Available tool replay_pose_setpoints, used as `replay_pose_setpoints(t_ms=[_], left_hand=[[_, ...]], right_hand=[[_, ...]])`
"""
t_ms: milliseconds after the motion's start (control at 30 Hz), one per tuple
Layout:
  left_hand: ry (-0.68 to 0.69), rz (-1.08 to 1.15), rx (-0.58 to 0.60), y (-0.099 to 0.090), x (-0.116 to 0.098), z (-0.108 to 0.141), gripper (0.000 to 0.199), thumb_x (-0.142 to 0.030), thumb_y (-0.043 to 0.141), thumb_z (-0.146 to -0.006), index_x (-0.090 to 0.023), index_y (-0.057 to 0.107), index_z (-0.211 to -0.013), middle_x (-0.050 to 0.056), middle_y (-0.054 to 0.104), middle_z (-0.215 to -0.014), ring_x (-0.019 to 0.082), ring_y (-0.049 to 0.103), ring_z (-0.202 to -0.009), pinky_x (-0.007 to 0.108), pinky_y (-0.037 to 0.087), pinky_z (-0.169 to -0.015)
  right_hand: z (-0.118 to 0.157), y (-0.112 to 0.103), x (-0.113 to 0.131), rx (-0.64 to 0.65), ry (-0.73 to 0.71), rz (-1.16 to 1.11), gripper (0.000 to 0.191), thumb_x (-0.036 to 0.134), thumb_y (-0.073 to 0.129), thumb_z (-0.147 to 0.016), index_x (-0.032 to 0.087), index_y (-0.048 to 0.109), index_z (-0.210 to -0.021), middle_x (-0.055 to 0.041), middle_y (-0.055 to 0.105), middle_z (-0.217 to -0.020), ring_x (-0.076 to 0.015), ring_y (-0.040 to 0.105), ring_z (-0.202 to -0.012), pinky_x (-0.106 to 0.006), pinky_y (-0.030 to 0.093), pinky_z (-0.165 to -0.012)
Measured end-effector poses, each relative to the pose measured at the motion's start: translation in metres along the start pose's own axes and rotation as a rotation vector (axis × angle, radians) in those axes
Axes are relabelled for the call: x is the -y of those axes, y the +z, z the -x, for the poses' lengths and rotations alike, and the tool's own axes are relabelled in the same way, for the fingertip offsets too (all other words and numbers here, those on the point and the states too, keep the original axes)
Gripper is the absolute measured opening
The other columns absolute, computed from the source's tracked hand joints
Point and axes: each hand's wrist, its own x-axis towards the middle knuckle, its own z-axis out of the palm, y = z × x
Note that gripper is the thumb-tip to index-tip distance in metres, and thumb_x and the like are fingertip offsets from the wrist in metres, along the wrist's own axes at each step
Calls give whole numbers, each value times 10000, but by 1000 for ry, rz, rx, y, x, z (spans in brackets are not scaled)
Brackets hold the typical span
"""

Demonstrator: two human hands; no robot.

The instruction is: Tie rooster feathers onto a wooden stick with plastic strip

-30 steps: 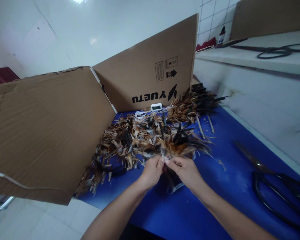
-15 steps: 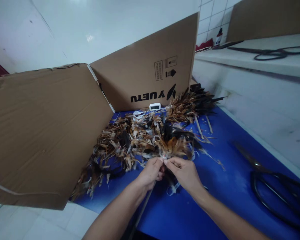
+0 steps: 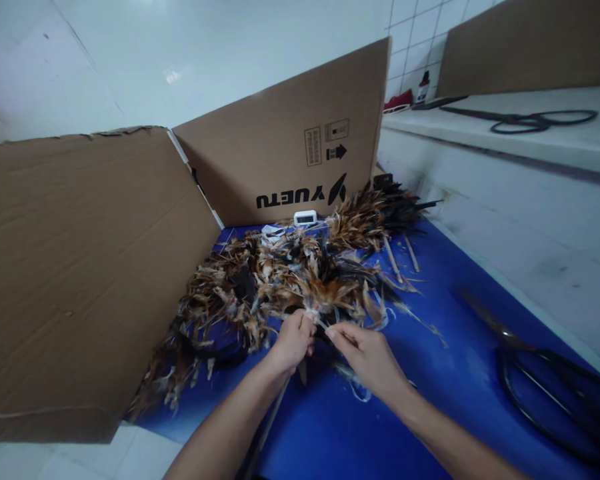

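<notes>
2 cardboard panels wall off the left and far edges of the blue tabletop. Feathers cover its far-left part; scissors lie toward its right edge. The left hand pinches a feather bunch near the middle; the right hand's fingers, earlier touching the left's, now grip a pale strip slightly apart.

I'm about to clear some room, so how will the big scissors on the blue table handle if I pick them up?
The scissors should feel stiff, with their metal blades, and perhaps handle-heavy, given those large black loops. Lying flat, they'd probably slide rather than roll. Lifted by one loop, they might swing at the pivot.
</notes>
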Motion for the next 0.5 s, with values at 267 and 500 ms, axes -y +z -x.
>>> replay_pose_setpoints(t_ms=[267, 500], left_hand=[[-17, 117, -122, -42, -23, -4, 386, -543, 517, -731, -181, 386, -757, -78, 338, -600, 7, 218, -406, 128, 103, -353], [118, 194, -192, -95, -45, 5, 337, -463, 558, -739, -171, 390, -740, -80, 338, -598, 1, 211, -410, 120, 121, -358]], right_hand=[[6, -20, 10, 169, -79, -26, 336, 421, 419, -861, 195, 634, -735, 2, 573, -639, -136, 501, -602, -228, 375, -552], [-9, -73, 10, 127, -21, -58, 375, 534, 521, -766, 203, 677, -684, -41, 626, -676, -169, 542, -633, -274, 407, -586]])
